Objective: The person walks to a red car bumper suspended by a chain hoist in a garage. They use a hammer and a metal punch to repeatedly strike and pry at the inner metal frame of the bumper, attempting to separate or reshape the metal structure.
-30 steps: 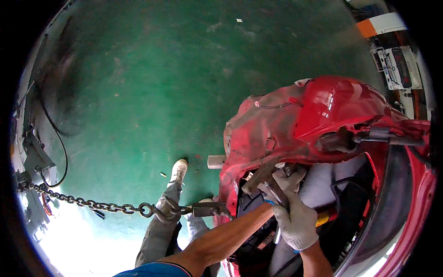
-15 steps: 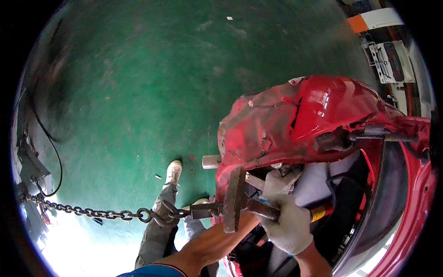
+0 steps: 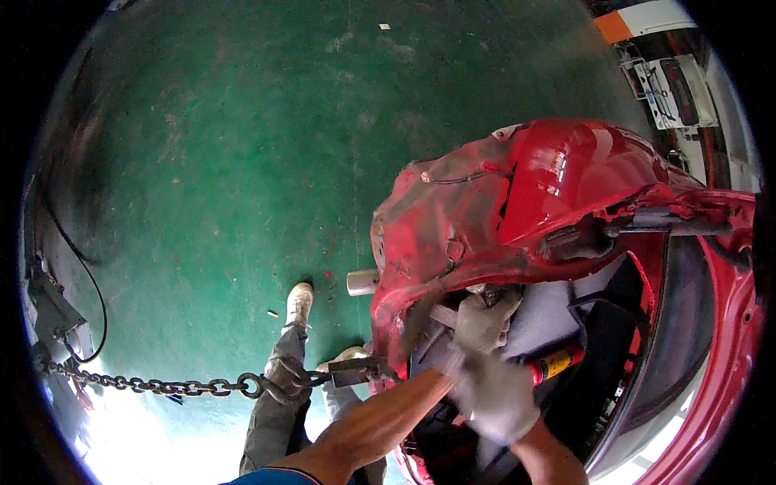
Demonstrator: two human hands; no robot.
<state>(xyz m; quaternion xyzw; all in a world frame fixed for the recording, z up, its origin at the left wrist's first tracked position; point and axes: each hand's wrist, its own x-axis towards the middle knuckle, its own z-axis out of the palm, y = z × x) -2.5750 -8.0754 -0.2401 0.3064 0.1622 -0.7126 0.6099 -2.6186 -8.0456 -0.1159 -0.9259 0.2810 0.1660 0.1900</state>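
My right hand (image 3: 497,398), in a white glove and smeared by motion, grips a hammer over the opening of a red car body (image 3: 453,218). The hammer's head (image 3: 418,322) is only a blur beside the dented edge of the panel. Just beyond it, my left hand (image 3: 483,320), also gloved, is closed inside the opening on a short grey bar (image 3: 444,315) whose end sticks out toward the panel's edge. My left forearm passes under the hammer; the fingers' undersides are hidden.
A taut chain (image 3: 162,384) runs from equipment at the left to a hook (image 3: 287,386) and a metal clamp (image 3: 349,372) on the car's edge. A red and yellow cylinder (image 3: 558,364) lies inside the opening. My shoe (image 3: 300,303) stands on the green floor (image 3: 242,162).
My right hand has swung the hammer, whose head was sharp before and is now blurred. The left hand stays in place with the bar. The whole view has shifted slightly.
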